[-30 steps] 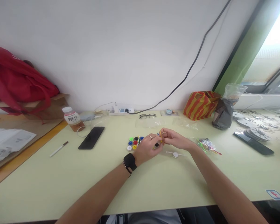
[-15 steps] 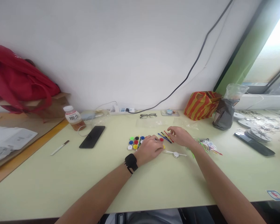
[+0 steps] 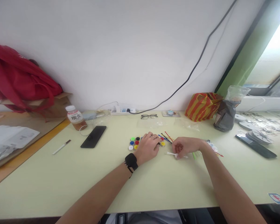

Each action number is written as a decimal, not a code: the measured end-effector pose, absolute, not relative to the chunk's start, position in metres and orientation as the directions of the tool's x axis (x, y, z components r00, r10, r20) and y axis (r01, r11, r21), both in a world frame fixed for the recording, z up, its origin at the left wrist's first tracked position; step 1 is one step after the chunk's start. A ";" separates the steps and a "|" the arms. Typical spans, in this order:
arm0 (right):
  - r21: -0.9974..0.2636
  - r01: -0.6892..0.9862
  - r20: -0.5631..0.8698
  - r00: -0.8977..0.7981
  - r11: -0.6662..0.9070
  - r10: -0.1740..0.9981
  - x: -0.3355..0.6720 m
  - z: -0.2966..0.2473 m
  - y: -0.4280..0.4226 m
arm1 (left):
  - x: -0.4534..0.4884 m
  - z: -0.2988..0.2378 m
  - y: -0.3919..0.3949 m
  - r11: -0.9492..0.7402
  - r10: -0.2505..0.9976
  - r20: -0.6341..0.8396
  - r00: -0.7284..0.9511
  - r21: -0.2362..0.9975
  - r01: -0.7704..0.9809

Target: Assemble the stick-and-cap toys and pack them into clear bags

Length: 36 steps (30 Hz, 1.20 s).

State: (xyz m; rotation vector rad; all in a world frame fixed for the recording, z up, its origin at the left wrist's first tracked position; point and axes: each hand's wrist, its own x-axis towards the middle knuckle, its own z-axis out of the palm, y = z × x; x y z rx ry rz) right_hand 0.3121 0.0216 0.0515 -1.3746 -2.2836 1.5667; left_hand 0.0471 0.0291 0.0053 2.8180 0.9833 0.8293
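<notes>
My left hand (image 3: 148, 147), with a black watch on its wrist, rests on the pale green table (image 3: 130, 186) with fingers curled over small coloured round caps (image 3: 134, 142). Whether it grips one is hidden. My right hand (image 3: 185, 147) is curled and reaches down to a white stick with a round hub (image 3: 176, 154), its fingertips pinched on it. Thin red, blue and black sticks (image 3: 166, 137) lie between the two hands.
A black phone (image 3: 93, 136), a white pen (image 3: 61, 147) and a drink bottle (image 3: 76, 118) lie left. Glasses (image 3: 149, 116) and a power strip (image 3: 123, 110) sit by the wall. A striped bag (image 3: 202, 106), a dark pouch (image 3: 225, 115) and another phone (image 3: 256, 145) are right.
Both hands came apart from a small yellow piece held up together. The left hand went down onto the caps; the right moved out over the sticks, then back down to the white stick.
</notes>
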 end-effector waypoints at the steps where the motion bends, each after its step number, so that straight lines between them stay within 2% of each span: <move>1: -0.780 0.619 -0.400 -0.605 0.091 0.688 0.312 0.051 0.022 | 0.047 0.005 0.030 -0.797 0.590 0.482 0.648 0.216 0.564; 5: -0.847 0.525 -0.284 -0.571 0.077 0.770 0.308 0.053 0.024 | 0.049 0.008 0.028 -0.807 0.577 0.558 0.597 0.277 0.521; 8: -0.917 0.395 -0.176 -0.521 0.053 0.835 0.299 0.055 0.024 | 0.051 0.014 0.023 -0.799 0.598 0.599 0.533 0.387 0.461; 11: -0.962 0.264 -0.088 -0.532 0.066 0.842 0.287 0.055 0.023 | 0.054 0.016 0.019 -0.780 0.625 0.583 0.519 0.482 0.399; 14: -0.977 0.202 -0.053 -0.562 0.075 0.825 0.276 0.053 0.021 | 0.055 0.013 0.019 -0.798 0.597 0.578 0.556 0.499 0.338; 21: -0.974 0.201 -0.036 -0.582 0.101 0.812 0.270 0.052 0.021 | 0.056 0.009 0.024 -0.841 0.535 0.625 0.568 0.459 0.287; 27: -0.964 0.230 -0.015 -0.551 0.134 0.834 0.261 0.056 0.015 | 0.056 0.005 0.023 -0.814 0.576 0.604 0.551 0.483 0.322; 31: -0.948 0.291 -0.057 -0.547 0.126 0.835 0.257 0.052 0.013 | 0.056 0.001 0.024 -0.824 0.566 0.616 0.548 0.452 0.342; 33: -0.932 0.337 -0.060 -0.509 0.134 0.859 0.257 0.047 0.016 | 0.056 0.001 0.025 -0.829 0.558 0.616 0.556 0.429 0.358; 36: -0.887 0.423 0.020 -0.368 0.186 0.930 0.266 0.039 0.027 | 0.055 0.002 0.025 -0.828 0.561 0.606 0.564 0.400 0.394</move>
